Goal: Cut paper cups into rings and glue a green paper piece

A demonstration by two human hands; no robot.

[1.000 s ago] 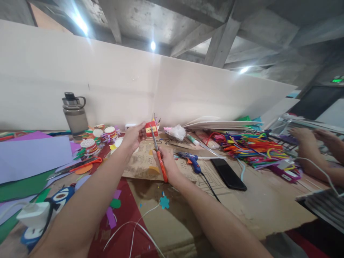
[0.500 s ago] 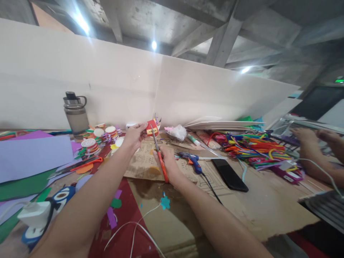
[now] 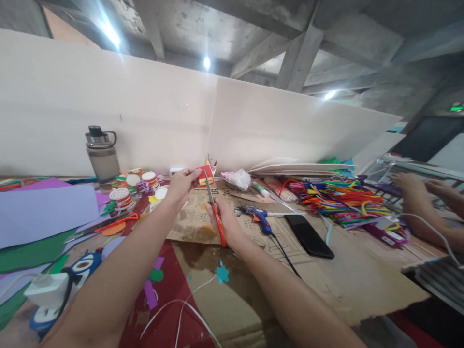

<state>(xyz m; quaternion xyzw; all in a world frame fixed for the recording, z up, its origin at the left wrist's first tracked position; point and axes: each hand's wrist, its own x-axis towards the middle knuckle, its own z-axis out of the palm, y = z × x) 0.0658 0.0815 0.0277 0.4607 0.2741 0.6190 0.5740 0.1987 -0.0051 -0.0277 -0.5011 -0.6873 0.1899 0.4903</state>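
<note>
Between the fingers of my left hand is a small red piece with a yellow band along its lower side. My right hand is wrapped round the handles of orange-red scissors. Their blades point up and away from me and lie against the red piece. Whether the blades are cutting into it is too small to tell. Below both hands lies printed brown cardboard. Nearer to me rests a turquoise flower-shaped cutout beside a thin white cord.
A blue glue gun and a black phone lie to the right, before a heap of pipe cleaners. At left stand a water bottle, paper sheets and a power strip. Another person's hands work at far right.
The red piece has tilted slightly in my left hand, and its yellow band now sits lower and looks narrower. My right hand and the scissors have hardly moved.
</note>
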